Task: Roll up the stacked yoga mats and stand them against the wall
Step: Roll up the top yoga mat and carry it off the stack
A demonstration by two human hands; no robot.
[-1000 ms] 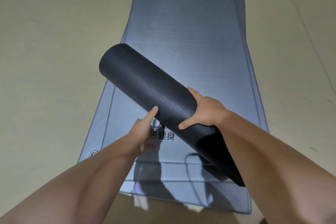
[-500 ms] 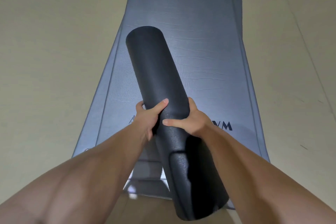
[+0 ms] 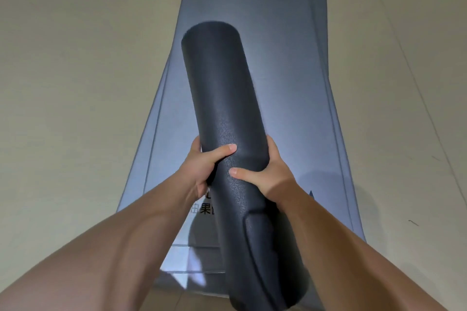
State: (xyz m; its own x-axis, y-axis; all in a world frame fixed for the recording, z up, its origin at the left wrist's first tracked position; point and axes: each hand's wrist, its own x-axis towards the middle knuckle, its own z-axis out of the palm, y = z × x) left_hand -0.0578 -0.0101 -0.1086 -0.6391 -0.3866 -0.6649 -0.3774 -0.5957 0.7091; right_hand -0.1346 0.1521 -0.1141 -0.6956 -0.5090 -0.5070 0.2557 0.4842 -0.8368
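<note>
Roll [image 3: 227, 113] looks lifted clear of the stack [image 3: 252, 7], axis running 12 to 6, far end at 12, near end low at 5–6 by the camera. Left hand [image 3: 202, 166] wraps it from the 9 side and right hand [image 3: 270, 174] from the 3 side, thumbs on top. Both grip at mid-length, just beside each other. Main risk: the flap [image 3: 252, 230], the outer edge, shows as a raised seam toward 6, below both hands and with nothing pinning it. If the grip slackens or the roll gets turned end-up, that edge probably peels and the roll loosens. Second: the hands are bunched, so both ends overhang. A quick swing could dip the 12 end into the stack or let the layers telescope out. Third: the wall isn't in view, so the carry is a blind turn, and the stack underfoot on the floor [image 3: 75, 58] is a likely slip or trip. When stood, seam facing outward likely means it unrolls or tips, so put the seam against the wall. Stack looks flat and unrolled, so more mats to go.
</note>
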